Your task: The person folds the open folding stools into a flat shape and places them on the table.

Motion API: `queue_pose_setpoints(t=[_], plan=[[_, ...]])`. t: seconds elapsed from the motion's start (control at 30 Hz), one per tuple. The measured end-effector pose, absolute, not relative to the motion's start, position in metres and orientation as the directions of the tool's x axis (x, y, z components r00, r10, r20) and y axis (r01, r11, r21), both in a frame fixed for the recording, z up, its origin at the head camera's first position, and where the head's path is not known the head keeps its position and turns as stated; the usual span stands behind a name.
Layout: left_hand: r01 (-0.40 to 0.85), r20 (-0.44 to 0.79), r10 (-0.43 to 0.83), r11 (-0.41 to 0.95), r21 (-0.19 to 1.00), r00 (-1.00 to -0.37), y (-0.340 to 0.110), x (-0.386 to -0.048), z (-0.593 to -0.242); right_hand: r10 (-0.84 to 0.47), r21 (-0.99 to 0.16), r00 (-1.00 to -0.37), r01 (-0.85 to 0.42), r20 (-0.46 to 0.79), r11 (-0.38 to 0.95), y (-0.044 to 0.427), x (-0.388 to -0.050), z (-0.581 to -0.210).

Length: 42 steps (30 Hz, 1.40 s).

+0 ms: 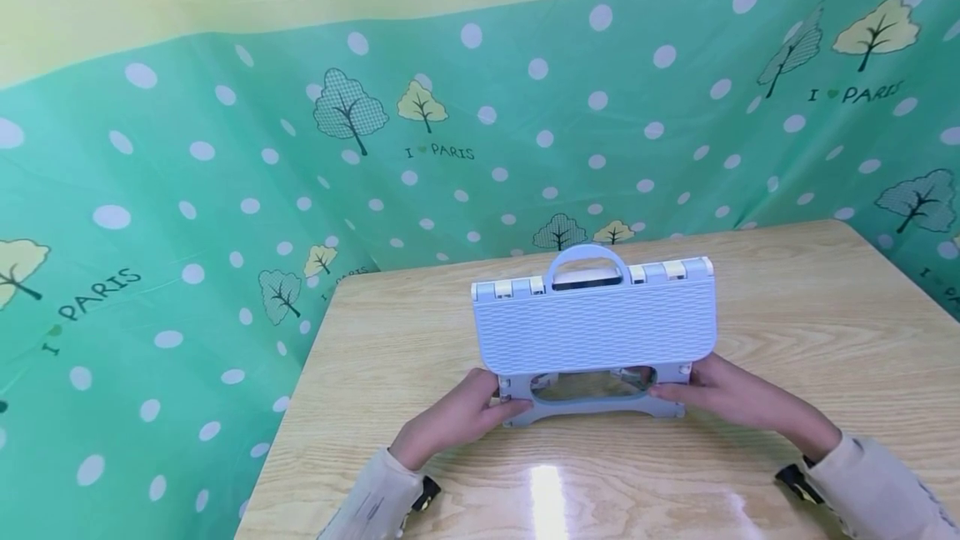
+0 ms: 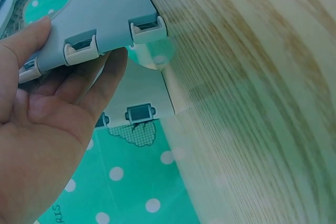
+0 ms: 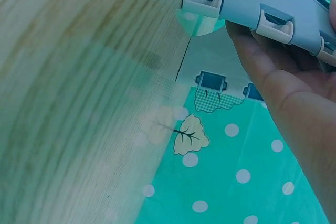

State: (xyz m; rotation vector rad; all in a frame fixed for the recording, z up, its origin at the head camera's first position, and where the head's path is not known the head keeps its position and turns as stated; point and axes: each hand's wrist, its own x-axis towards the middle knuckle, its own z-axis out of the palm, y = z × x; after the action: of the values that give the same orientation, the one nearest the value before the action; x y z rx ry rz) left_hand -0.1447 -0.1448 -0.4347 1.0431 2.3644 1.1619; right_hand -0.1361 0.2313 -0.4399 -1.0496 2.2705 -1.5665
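A pale blue folding stool [image 1: 596,325] with a ribbed top, white hinge pieces and a loop handle stands on the table, its top half folded down toward the person. My left hand [image 1: 468,417] grips the lower left side of the stool's leg panel, thumb in front and fingers behind. On the opposite side my right hand [image 1: 731,390] holds the same panel [image 1: 592,408] in a similar way. The left wrist view shows the left thumb [image 2: 35,38] on the panel's face. In the right wrist view the right fingers [image 3: 262,59] pass behind a hinged edge.
The wood-grain table [image 1: 390,332] extends on every side of the stool, with a bright light reflection near its front. A green dotted cloth [image 1: 480,165] printed with trees hangs behind and to both sides of the table.
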Motion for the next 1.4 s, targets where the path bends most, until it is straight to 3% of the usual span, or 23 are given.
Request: queue_pose_setpoints(t=[1.4], plan=[[0.468, 0.046, 0.725, 0.393, 0.792, -0.687, -0.1444, -0.1455, -0.4352, -0.639, -0.891, -0.738, -0.418, 0.217, 0.180, 0.2300, -0.1363, -0.4387]])
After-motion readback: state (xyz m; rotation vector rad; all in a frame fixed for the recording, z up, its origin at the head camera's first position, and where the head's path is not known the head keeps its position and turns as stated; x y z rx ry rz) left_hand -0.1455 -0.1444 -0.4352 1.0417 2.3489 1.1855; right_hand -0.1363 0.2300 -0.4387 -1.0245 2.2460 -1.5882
